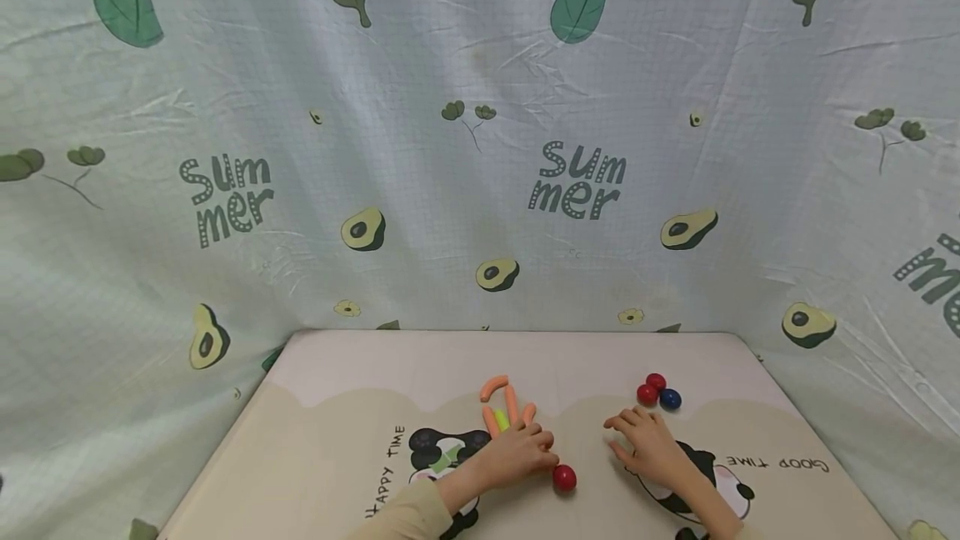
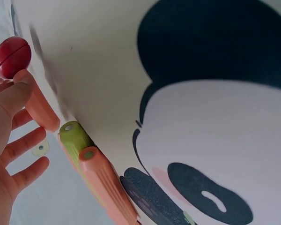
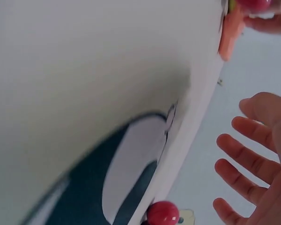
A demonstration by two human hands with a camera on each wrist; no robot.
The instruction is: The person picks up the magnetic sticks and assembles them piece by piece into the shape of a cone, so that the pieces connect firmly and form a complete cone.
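Note:
My left hand (image 1: 517,452) holds a red ball (image 2: 12,57) with a seam round it, at the tips of thumb and index finger. An orange carrot-like stick (image 2: 40,105) lies under the same thumb, with fingers behind it; the other fingers are spread. Beside this hand are a green stick (image 1: 502,419) and several orange sticks (image 1: 490,421), one of them arched (image 1: 493,387). In the left wrist view, a resting orange stick (image 2: 107,185) has a green dot on its end. My right hand (image 1: 651,444) hovers over the mat, fingers loosely spread, holding nothing.
Two red balls (image 1: 647,394) and a dark blue one (image 1: 671,399) sit together beyond my right hand. The table mat (image 1: 322,440) carries panda prints and lettering. Behind its far edge hangs a pale curtain (image 1: 420,173) with avocado and leaf prints.

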